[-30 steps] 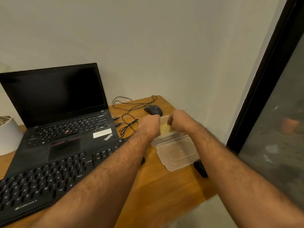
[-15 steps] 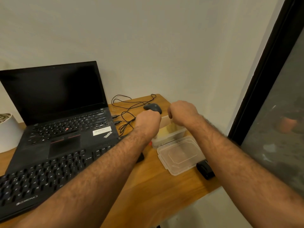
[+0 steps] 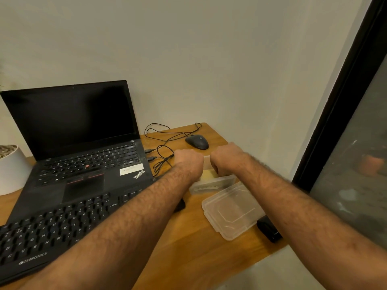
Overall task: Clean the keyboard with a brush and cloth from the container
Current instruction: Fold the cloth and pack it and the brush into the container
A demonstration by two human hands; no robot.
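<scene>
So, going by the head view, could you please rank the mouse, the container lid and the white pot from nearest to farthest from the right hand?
From the right hand:
1. Mouse, just behind it to the left.
2. Container lid, nearer the person.
3. White pot, far left edge.

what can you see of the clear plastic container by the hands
The container is a shallow rectangular tub of cloudy clear plastic, open, sitting on the wooden desk right of the keyboard. Its lid lies flat on the desk just in front of it. Something pale yellow shows inside. The left hand and right hand are above it, fingers curled down, hiding its far part.
</scene>
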